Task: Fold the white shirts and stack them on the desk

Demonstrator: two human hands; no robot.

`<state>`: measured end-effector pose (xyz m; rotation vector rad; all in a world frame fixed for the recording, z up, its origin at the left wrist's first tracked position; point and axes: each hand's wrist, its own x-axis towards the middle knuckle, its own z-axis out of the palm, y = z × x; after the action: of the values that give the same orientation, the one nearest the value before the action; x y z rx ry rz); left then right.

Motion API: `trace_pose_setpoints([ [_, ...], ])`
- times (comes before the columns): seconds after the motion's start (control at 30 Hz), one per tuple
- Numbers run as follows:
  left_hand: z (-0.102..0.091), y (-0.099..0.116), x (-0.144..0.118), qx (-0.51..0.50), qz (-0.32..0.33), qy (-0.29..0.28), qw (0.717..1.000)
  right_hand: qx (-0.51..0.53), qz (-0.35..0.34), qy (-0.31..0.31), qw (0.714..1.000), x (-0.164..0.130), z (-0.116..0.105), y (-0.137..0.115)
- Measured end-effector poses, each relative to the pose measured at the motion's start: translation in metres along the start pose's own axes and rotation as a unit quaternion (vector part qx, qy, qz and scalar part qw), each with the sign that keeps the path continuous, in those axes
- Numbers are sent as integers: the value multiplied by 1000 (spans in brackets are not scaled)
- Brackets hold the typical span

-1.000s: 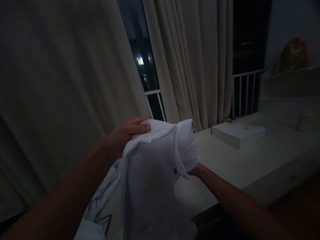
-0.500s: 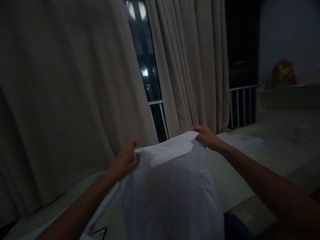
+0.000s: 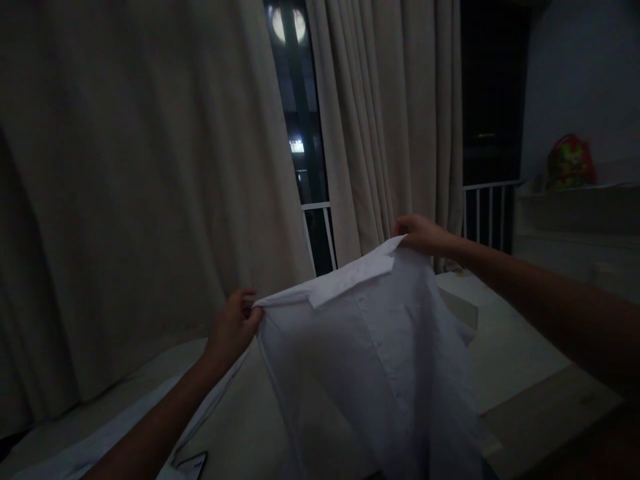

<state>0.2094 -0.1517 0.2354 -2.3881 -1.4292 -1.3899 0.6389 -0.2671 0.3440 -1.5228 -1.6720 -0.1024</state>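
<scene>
You hold a white shirt (image 3: 370,347) up in the air with both hands. Your left hand (image 3: 231,328) pinches one end of the collar (image 3: 350,280), low and on the left. Your right hand (image 3: 423,235) pinches the other end, higher up and on the right. Both hands are closed on the cloth, not spread open.

So the top edge of the shirt runs in a slanted line from your left hand up to your right hand. That line goes across you, left to right, and the long part of the shirt hangs straight down from it. The shirt is right between your hands, and each hand touches it. Your left hand is the nearer one to you. Your right arm reaches out farther.

The shirt is white and thin. The collar is folded over at the top. A row of small buttons runs down the middle. The cloth is a bit wrinkled and it hangs loose. The bottom of it drops out of the picture.

The shirt hangs above a pale bed (image 3: 505,353), over its near edge. A white box (image 3: 457,308) sits on the bed just behind the shirt, partly hidden by it. A dark phone (image 3: 193,465) lies at the near left edge of the bed, below your left arm. Big curtains (image 3: 150,187) hang behind, and a dark window (image 3: 305,160) shows between them. The room is very dim.
</scene>
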Motion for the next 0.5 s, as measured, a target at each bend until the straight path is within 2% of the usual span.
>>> trace_pose_setpoints([
  [0.13, -16, 15, 25, -41, -115, 30, 992, 33, 0, -58, 998, 9, -11, 3],
  [0.2, -23, 25, 31, -45, -143, 46, 988, 88, 11, -57, 994, 9, -11, 2],
  [0.3, -32, 36, 32, -23, -92, 44, 994, 155, 55, -68, 984, 4, 0, 6],
  [0.4, -41, 35, 29, -39, -44, -8, 998, 173, 128, -79, 973, -6, 17, 16],
  [0.5, -52, 23, 34, -145, -90, -52, 984, 235, 138, -109, 956, -12, 22, 21],
])
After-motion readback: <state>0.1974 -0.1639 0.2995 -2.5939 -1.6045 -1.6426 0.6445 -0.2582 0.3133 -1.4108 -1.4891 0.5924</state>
